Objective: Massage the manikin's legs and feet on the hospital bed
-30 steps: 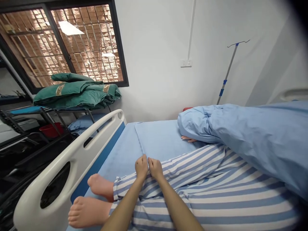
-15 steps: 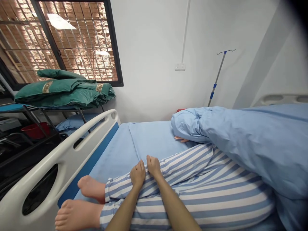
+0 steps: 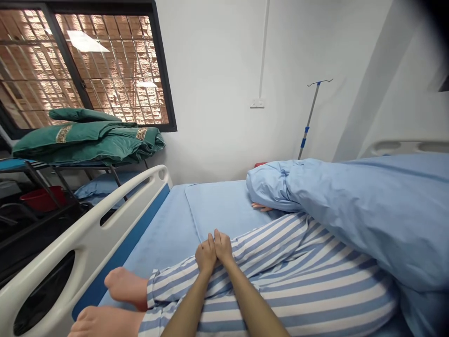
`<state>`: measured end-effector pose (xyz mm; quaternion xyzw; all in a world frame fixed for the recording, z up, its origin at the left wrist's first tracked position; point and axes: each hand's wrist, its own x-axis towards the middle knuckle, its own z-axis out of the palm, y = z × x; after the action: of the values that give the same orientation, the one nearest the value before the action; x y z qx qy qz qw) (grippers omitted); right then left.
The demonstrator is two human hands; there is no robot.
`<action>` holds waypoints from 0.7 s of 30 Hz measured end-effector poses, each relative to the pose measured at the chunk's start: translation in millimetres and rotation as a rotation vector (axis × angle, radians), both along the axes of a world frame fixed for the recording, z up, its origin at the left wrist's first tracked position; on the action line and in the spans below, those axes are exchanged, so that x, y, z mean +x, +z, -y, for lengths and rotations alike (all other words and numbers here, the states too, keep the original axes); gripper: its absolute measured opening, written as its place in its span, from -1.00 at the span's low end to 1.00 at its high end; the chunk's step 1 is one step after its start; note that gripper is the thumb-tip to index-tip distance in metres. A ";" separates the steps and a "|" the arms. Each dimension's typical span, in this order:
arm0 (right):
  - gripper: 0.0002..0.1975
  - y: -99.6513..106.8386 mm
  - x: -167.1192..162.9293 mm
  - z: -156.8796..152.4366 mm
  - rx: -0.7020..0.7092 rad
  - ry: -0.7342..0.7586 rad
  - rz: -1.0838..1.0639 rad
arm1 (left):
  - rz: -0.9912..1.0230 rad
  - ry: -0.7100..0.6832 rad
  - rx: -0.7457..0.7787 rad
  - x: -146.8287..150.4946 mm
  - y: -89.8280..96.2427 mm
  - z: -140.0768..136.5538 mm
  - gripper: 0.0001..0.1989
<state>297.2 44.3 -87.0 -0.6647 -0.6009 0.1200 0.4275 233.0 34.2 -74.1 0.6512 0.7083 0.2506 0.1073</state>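
Observation:
A figure in blue-and-white striped pajama trousers (image 3: 273, 262) lies on the bed, its smooth feet (image 3: 128, 285) bare on the left. My left hand (image 3: 206, 255) is closed over the lower part of the far trouser leg. Right beside it, touching at the thumb side, my right hand (image 3: 223, 245) is closed on the same leg. Fingertips of both are hidden from me, curled over the leg's far side. A light blue quilt (image 3: 351, 201) covers the figure's upper body, and one hand of the figure (image 3: 261, 207) pokes out from under it.
The white footboard (image 3: 80, 234) rises at the left end of the bed, whose blue sheet (image 3: 217, 201) shows beyond the legs. Green folded bedding (image 3: 91, 140) lies on a rack under the barred window. A drip stand (image 3: 309, 117) stands behind the bed.
My left hand has shifted right along the leg and now meets my right hand, closing the small gap between them. The view has tilted slightly up and turned a little to the right.

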 end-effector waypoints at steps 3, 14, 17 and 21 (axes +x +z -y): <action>-0.43 6.7 5.1 -4.3 -0.016 0.052 0.023 | -0.080 -0.013 -0.042 0.8 -5.2 3.5 -0.61; -0.45 -1.1 20.8 4.9 -0.027 -0.038 0.140 | -0.042 0.011 -0.060 4.8 -4.1 -5.2 -0.44; -0.44 -1.8 23.2 3.8 -0.019 -0.031 0.077 | -0.060 -0.092 -0.020 13.0 8.5 -14.6 -0.47; -0.41 -2.4 28.0 -0.1 -0.011 -0.028 -0.017 | 0.017 -0.116 -0.004 26.4 14.6 -19.7 -0.42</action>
<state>325.2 44.4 -89.4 -0.6742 -0.5873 0.1227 0.4306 259.4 53.9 -59.5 0.6886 0.6689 0.2484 0.1290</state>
